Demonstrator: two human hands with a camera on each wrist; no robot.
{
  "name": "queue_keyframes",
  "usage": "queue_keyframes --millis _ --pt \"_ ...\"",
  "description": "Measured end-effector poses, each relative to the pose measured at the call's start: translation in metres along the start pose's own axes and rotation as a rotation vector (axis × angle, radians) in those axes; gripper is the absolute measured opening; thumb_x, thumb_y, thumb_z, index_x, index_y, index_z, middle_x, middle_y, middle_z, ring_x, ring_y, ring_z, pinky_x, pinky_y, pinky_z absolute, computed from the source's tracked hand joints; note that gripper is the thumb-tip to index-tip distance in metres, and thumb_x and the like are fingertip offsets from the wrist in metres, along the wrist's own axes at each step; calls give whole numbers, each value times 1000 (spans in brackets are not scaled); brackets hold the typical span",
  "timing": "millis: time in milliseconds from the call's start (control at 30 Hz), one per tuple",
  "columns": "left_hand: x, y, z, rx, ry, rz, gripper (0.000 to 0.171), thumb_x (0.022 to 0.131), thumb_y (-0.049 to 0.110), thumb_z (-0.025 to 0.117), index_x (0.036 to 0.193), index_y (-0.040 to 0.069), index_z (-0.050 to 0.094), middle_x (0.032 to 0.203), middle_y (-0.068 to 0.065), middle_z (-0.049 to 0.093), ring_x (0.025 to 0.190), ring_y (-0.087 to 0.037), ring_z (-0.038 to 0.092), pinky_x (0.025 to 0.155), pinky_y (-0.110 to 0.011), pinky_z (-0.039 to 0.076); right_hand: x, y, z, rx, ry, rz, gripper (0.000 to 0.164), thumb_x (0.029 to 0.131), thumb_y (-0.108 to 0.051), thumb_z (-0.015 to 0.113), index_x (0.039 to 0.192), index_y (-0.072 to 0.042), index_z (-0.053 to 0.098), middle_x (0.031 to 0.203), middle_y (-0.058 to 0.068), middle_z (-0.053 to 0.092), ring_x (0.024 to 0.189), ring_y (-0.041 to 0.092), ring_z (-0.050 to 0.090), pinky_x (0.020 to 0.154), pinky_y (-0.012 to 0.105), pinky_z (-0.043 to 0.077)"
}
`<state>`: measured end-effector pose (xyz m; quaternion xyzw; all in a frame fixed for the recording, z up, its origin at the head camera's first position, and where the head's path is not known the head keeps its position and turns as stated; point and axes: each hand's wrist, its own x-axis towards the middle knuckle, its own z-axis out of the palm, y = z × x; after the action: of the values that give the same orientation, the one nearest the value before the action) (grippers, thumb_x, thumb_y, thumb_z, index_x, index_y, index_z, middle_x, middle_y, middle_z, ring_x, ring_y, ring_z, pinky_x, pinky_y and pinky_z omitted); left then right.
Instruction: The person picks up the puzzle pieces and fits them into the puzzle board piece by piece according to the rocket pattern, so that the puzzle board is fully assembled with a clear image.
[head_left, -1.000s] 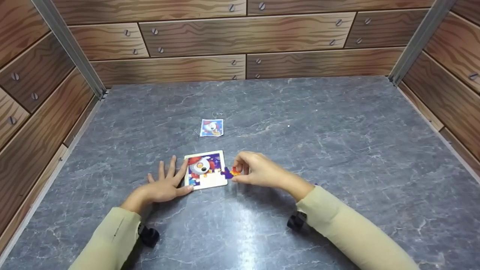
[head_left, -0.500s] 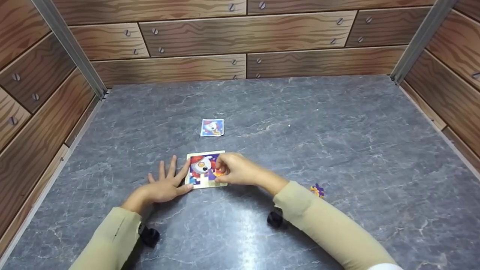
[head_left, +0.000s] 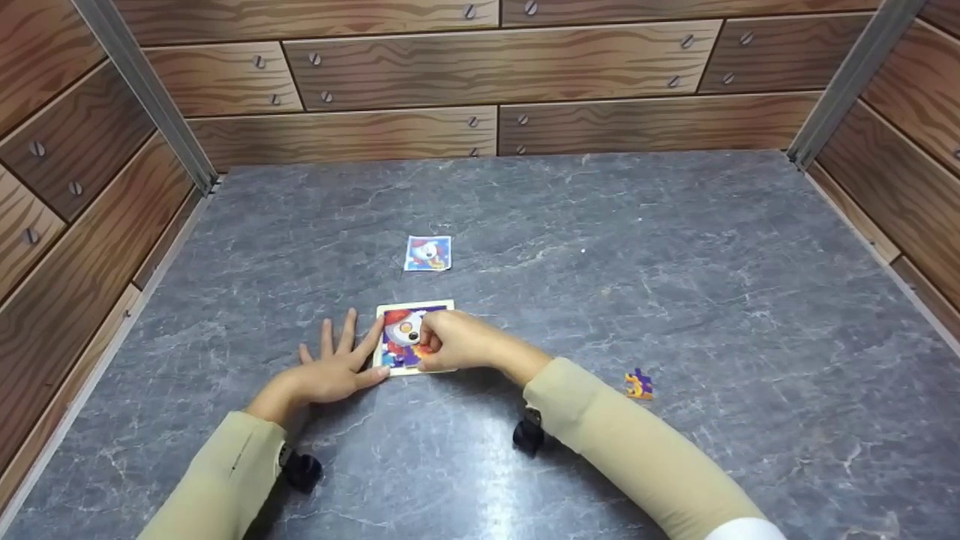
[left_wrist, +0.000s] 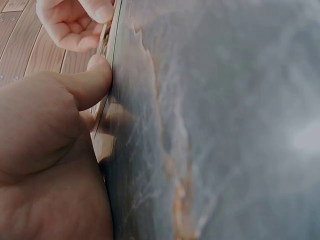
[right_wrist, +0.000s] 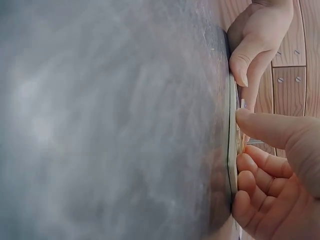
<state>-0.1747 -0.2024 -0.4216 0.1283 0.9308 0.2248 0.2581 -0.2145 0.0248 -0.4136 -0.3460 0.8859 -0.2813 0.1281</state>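
Note:
A square jigsaw tray (head_left: 416, 305) with a cream border lies on the table, its picture showing a white character in red. My left hand (head_left: 334, 373) lies with fingers spread at the tray's left side, thumb and index finger on its border. In the left wrist view, the left thumb (left_wrist: 97, 80) presses at the tray's edge. Over the tray's lower right part, my right hand (head_left: 459, 341) pinches a purple and orange puzzle piece (head_left: 412, 355) between thumb and fingers. The right wrist view shows the right thumb (right_wrist: 267, 129) low at the tray; the fingers hide part of the piece.
Another puzzle piece (head_left: 639, 384), purple and yellow, lies on the grey marbled table (head_left: 712, 300) right of the right forearm. A small picture card (head_left: 428, 253) with a similar character lies beyond the tray. Wood-patterned walls (head_left: 495, 67) enclose the back and sides.
My right hand has moved left from beside the tray to over it, carrying the puzzle piece into the lower picture area. The loose piece has come out from behind the right sleeve.

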Motion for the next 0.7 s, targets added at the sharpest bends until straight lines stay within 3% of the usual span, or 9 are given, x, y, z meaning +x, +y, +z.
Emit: queue_keyframes --millis 700 --pt "1 -1 2 2 15 4 81 92 60 38 149 27 -8 147 -18 -30 126 -45 -35 87 -72 -19 1 0 5 -11 47 8 22 74 -19 75 86 -6 62 70 -5 55 63 10 50 61 25 43"
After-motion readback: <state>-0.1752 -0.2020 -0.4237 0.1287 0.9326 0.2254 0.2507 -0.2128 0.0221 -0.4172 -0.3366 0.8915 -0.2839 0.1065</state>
